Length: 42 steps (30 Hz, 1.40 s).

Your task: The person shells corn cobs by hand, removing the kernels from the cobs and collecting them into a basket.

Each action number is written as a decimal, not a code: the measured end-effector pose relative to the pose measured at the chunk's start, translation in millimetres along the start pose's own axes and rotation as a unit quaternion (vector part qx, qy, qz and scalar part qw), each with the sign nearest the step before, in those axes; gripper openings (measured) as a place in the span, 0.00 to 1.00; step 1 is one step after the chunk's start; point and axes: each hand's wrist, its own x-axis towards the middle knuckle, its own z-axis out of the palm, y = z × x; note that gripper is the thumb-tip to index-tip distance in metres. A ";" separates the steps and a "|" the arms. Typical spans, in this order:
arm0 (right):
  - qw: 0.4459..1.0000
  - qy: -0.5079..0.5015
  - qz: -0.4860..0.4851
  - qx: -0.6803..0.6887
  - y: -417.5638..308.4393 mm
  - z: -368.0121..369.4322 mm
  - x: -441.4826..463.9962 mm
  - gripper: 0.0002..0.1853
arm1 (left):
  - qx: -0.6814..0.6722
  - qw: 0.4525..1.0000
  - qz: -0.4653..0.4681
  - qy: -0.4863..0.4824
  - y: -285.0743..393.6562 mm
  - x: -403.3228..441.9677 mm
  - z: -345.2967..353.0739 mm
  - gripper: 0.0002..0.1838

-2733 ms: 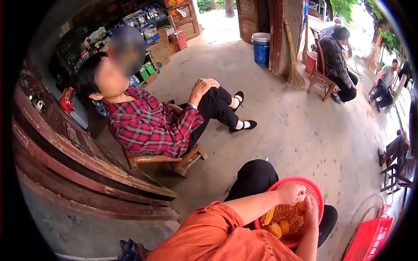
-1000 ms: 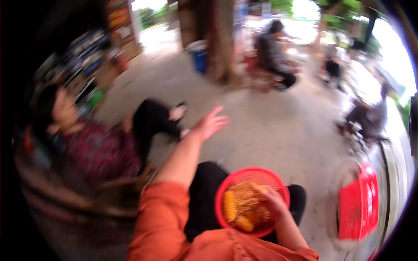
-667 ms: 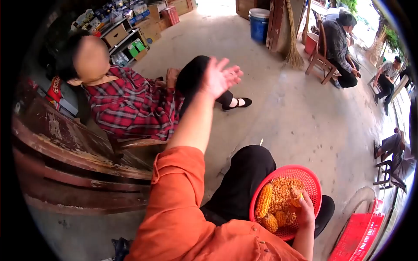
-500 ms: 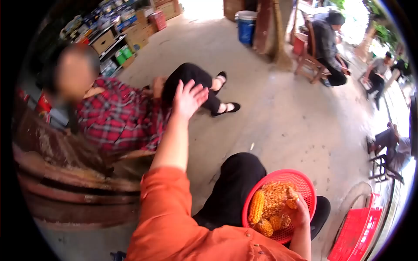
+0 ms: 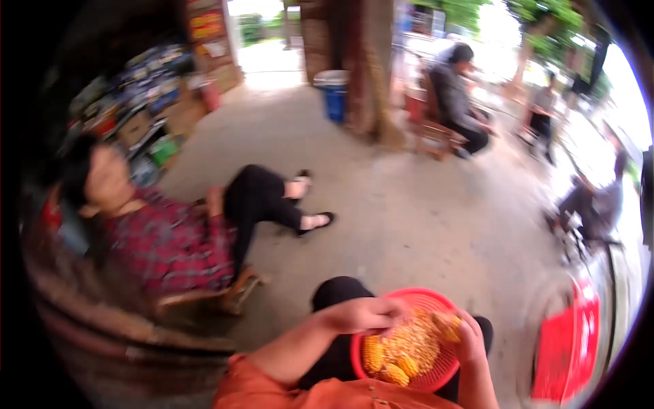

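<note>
A red round basket (image 5: pixel 441 376) rests on my lap, holding loose yellow corn kernels (image 5: pixel 413 339) and several cobs. At its right side my right hand (image 5: pixel 470 337) is closed round a corn cob (image 5: pixel 446 327). Over the basket's left rim is my left hand (image 5: pixel 371 315), its fingers curled together; whether anything is between them is too blurred to tell. Below it, a yellow cob (image 5: pixel 372 354) lies at the basket's left side, with another (image 5: pixel 395 373) near the front.
A person in a plaid shirt (image 5: pixel 170 249) sits on a wooden chair at left. Several people sit farther off at right. A red crate (image 5: pixel 567 341) stands on the floor at right. A blue bucket (image 5: pixel 334 101) and a broom (image 5: pixel 383 102) stand by the doorway.
My left hand, earlier stretched out with fingers spread, has come back down to the basket and its fingers have curled. My right hand still holds a cob. The view has turned.
</note>
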 end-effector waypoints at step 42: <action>0.992 -0.028 0.103 0.070 82.2 -36.1 11.4 0.17 | -0.389 0.806 0.302 0.329 69.2 91.2 -200.5 0.58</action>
